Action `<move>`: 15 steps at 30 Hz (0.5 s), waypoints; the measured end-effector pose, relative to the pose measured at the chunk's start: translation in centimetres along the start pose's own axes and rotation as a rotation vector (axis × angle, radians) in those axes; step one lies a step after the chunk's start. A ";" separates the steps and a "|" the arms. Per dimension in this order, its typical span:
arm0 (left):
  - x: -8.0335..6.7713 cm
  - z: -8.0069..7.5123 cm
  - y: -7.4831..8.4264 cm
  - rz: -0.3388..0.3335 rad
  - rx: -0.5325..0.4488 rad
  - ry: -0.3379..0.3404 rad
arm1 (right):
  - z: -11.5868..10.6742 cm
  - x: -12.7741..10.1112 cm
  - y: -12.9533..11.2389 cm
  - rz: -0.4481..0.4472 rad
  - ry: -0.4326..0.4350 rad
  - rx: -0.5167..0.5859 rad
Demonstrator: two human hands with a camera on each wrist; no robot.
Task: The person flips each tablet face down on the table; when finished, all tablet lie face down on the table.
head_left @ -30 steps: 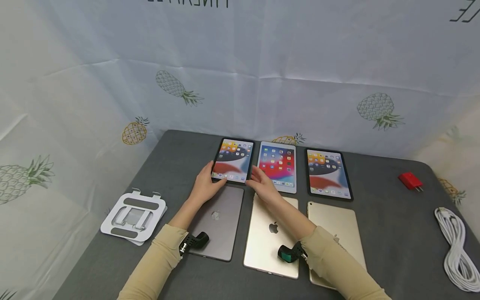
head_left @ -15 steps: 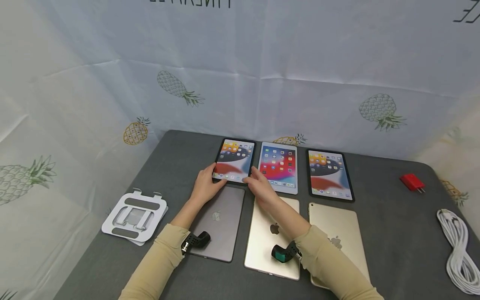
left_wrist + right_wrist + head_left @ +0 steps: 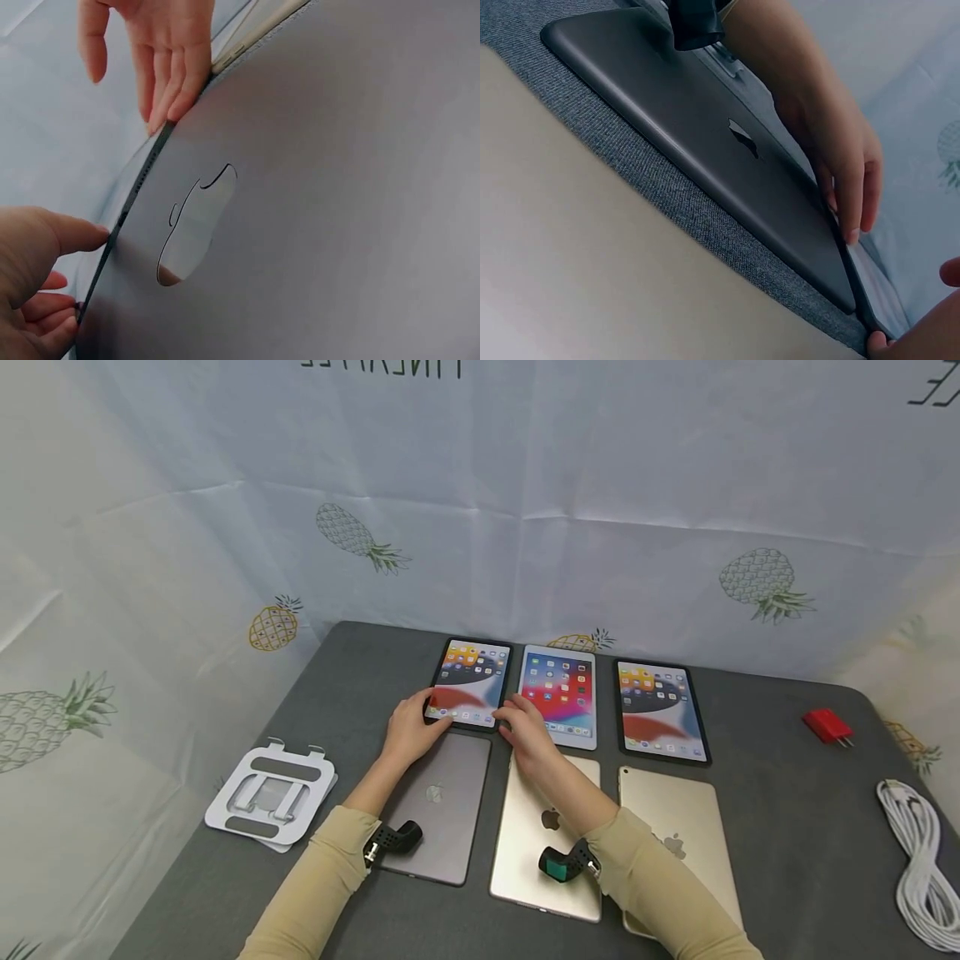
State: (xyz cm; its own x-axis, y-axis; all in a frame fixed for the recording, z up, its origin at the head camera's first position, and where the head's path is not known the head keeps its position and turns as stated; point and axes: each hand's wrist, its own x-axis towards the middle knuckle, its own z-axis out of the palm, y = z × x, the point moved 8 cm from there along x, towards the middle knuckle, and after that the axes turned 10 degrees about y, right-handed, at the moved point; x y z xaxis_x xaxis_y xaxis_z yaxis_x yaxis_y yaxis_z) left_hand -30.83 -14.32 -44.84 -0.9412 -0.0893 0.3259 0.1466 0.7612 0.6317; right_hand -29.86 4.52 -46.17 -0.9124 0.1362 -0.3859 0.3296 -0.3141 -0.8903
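Observation:
In the head view a black-framed tablet point(image 3: 471, 683) lies screen up in the back row, its home screen lit. My left hand point(image 3: 410, 728) grips its near left corner, fingers along the left side and thumb at the bottom edge. By the near right corner is my right hand point(image 3: 527, 733), fingertips close to or touching the edge. The left wrist view has my right hand point(image 3: 169, 56) reaching down with fairly straight fingers and my left hand point(image 3: 37, 262) at the tablet's thin edge. A grey tablet point(image 3: 442, 802), back up, lies just in front.
A white-framed tablet point(image 3: 557, 693) and another black-framed tablet point(image 3: 662, 710) continue the back row. Gold tablets point(image 3: 525, 860) lie back up in front. At left is a white folding stand point(image 3: 272, 793); at right, a red charger plug point(image 3: 827, 725) and coiled white cable point(image 3: 918, 868).
My right hand has shifted slightly left at the tablet's near right corner, and its forearm has swung a little left. The left hand has barely moved.

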 end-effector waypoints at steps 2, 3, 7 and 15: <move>0.0 0.0 -0.1 -0.003 0.003 0.005 | -0.1 0.0 0.0 0.000 0.012 0.008; 0.0 -0.1 -0.1 -0.001 0.002 0.007 | -0.1 0.0 -0.1 0.001 0.019 0.017; 0.0 0.0 -0.1 0.006 -0.017 0.006 | -0.1 0.1 -0.1 0.000 0.038 0.035; 0.0 0.0 -0.4 0.009 -0.091 -0.029 | 0.0 0.6 -0.4 -0.021 0.037 0.045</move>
State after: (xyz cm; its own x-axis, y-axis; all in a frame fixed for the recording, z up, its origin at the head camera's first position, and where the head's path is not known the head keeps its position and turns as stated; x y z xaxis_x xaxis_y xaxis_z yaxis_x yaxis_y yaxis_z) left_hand -30.93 -14.60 -45.05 -0.9478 -0.0633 0.3126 0.1809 0.7004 0.6904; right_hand -30.50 4.74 -46.06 -0.9091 0.1776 -0.3767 0.2987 -0.3522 -0.8870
